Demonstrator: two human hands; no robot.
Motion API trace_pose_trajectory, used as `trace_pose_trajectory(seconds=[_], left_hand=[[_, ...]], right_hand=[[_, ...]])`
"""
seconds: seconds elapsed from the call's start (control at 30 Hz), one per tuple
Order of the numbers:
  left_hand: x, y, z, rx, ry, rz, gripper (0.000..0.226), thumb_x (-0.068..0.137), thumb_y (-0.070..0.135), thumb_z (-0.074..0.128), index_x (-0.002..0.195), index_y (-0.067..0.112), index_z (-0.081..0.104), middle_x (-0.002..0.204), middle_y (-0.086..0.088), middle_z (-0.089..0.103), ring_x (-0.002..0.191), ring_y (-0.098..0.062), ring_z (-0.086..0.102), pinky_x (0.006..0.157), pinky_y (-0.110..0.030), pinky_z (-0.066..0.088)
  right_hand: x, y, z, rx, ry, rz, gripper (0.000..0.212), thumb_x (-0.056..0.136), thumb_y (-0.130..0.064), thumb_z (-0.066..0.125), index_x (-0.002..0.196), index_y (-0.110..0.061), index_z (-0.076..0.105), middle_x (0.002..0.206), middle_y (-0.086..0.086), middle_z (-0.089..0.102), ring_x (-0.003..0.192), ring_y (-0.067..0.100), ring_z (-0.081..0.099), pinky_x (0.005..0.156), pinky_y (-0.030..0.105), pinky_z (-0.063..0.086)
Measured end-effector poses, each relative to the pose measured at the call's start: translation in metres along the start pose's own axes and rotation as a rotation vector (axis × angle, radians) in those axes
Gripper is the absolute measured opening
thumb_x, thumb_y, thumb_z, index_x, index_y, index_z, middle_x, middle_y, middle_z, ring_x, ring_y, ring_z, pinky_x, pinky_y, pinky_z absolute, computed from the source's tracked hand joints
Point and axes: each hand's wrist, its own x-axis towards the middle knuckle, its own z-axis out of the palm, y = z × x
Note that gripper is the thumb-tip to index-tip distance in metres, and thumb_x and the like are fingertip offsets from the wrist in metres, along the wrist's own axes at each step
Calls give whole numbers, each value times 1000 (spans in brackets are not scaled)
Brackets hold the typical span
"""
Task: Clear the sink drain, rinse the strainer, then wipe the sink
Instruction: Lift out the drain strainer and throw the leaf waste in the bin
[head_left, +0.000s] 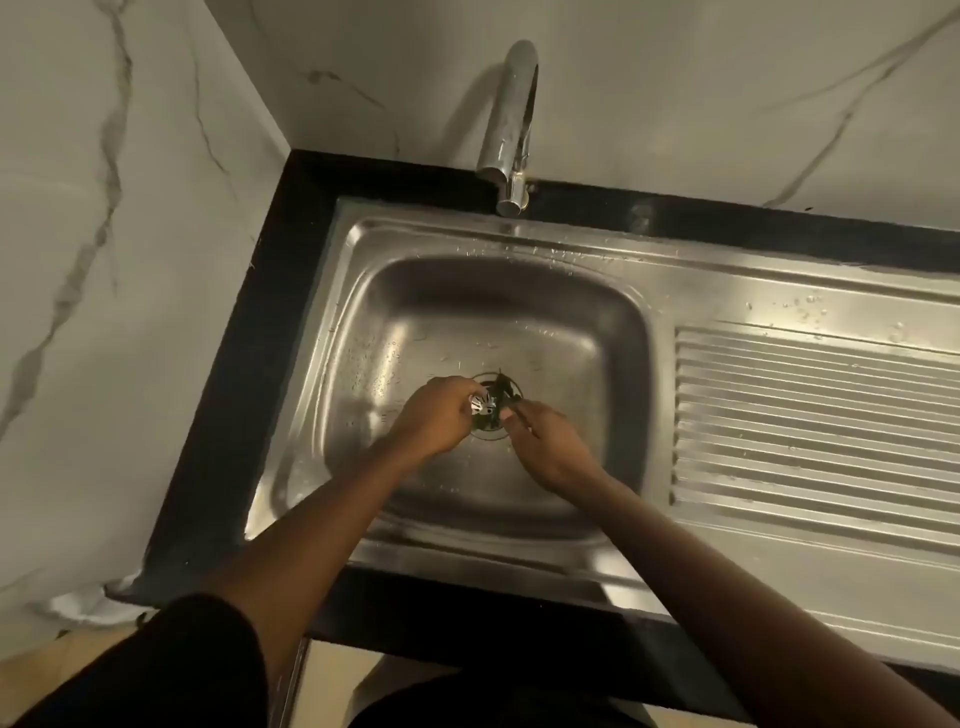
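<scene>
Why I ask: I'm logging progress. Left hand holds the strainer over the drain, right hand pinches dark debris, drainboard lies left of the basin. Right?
Not quite. The head view shows the drainboard right of the basin, not left. The rest holds: left hand holds the strainer over the drain, right hand pinches dark debris.

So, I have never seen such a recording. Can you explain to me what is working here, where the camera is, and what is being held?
No machine here: a person works with two bare hands. The single camera sits on the person's head and looks down, so the arms enter from below. Beneath is a steel sink with a tap behind it and a ribbed draining board to its right, set in a black counter. The left hand holds a small shiny strainer over the drain. The right hand appears to pinch dark scraps beside it.
</scene>
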Motion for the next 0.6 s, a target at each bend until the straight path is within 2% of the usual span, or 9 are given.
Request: trace_pose_trajectory(seconds=[0.07, 0.17, 0.27, 0.33, 0.43, 0.6], left_hand=[[10, -4, 2, 40, -74, -21, 46, 95, 3, 57, 137, 18, 72, 140, -12, 71, 126, -33, 66, 106, -43, 54], [18, -8, 10, 52, -155, -90, 55, 90, 0, 61, 142, 18, 68, 141, -14, 69, 126, -35, 66, 104, -43, 55], [26, -13, 20, 29, -181, -132, 60, 89, -1, 62, 147, 17, 63, 143, -16, 67, 126, -35, 66, 103, -44, 56], [31, -16, 25, 7, -183, -153, 61, 89, -2, 62, 148, 15, 61, 144, -17, 67, 125, -36, 67, 102, -43, 57], [37, -20, 30, -25, -167, -163, 62, 88, -3, 63, 148, 15, 61, 142, -16, 68, 118, -35, 70, 96, -40, 58], [40, -24, 29, -55, -127, -161, 57, 87, -2, 63, 142, 14, 65, 137, -15, 71, 119, -34, 69, 99, -40, 57]], right_hand=[[13, 4, 9, -67, -28, -3, 30, 110, -33, 45, 97, -17, 67, 90, -1, 65, 84, 20, 62, 66, 31, 38], [29, 18, 25, -216, -99, 16, 32, 108, -31, 48, 122, -12, 69, 122, 13, 68, 107, 29, 65, 79, 29, 41], [42, 29, 32, -399, -166, 34, 38, 105, -31, 52, 138, -15, 60, 142, 11, 58, 125, 28, 57, 96, 36, 48], [50, 36, 36, -559, -204, 11, 41, 103, -31, 53, 141, -15, 57, 147, 10, 54, 130, 29, 53, 103, 42, 47], [58, 41, 40, -766, -260, -37, 43, 101, -31, 51, 141, -15, 56, 149, 8, 53, 132, 30, 49, 105, 45, 44], [59, 44, 47, -927, -231, -105, 43, 97, -22, 52, 139, -17, 60, 144, 5, 58, 128, 28, 50, 104, 43, 42]])
